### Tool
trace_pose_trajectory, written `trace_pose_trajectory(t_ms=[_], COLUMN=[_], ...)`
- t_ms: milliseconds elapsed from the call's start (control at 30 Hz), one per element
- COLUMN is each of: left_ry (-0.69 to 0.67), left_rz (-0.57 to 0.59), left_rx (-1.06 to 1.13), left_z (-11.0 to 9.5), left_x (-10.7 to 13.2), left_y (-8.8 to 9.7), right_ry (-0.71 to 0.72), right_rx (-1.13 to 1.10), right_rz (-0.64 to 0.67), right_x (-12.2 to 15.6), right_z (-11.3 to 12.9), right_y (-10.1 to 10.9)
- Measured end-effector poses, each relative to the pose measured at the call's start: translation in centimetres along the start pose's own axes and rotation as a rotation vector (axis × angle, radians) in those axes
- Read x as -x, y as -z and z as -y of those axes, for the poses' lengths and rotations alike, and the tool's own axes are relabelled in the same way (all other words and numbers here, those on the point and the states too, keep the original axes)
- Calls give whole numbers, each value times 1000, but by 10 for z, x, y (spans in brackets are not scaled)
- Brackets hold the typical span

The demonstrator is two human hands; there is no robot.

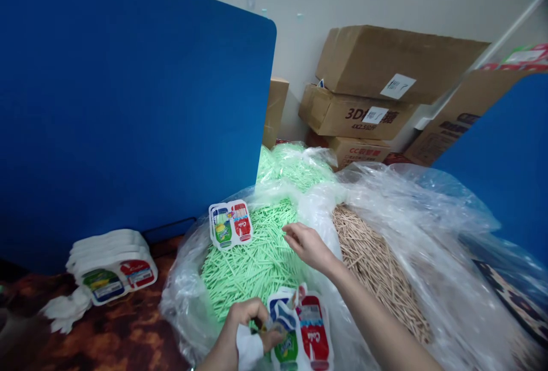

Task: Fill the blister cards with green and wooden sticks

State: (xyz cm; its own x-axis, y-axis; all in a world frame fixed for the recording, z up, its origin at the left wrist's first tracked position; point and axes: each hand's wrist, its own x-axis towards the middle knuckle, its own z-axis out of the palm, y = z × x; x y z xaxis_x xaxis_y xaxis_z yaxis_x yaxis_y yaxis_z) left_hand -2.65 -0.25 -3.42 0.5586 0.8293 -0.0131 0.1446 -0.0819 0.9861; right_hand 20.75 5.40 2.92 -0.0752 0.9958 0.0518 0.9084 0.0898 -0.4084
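Observation:
My left hand [244,325] is closed around a printed packet [302,331] with green and red bottle pictures, near the bottom edge. My right hand [306,245] hovers over a heap of green sticks [252,262] in a clear plastic bag, fingers loosely curled and pinched together; what they hold, if anything, is too small to see. Another printed packet [230,224] stands upright on the green sticks to the left of my right hand.
A stack of packets [113,265] lies at left on the brown patterned table. A bag of tan wooden sticks [377,262] sits to the right. Blue divider panels [128,103] stand left and right; cardboard boxes [385,85] are piled behind.

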Motion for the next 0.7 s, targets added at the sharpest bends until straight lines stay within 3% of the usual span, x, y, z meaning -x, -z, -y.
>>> trace_pose_trajectory(t_ms=[100,233,433,700], left_ry=[-82,-108,-34,-52], left_rz=[7,10,11,-46], left_rx=[41,111,163,110], left_z=[17,34,40,37], left_x=[-2,-6,-8,-13], left_y=[-4,-4,0,-14], right_ry=[-76,-167,-185,-181], right_rx=[125,253,326,291], right_rz=[36,54,75,33], right_x=[-31,-46,-44,-46], right_z=[-11,-6,0,-3], right_y=[-26,-49,-57,-71])
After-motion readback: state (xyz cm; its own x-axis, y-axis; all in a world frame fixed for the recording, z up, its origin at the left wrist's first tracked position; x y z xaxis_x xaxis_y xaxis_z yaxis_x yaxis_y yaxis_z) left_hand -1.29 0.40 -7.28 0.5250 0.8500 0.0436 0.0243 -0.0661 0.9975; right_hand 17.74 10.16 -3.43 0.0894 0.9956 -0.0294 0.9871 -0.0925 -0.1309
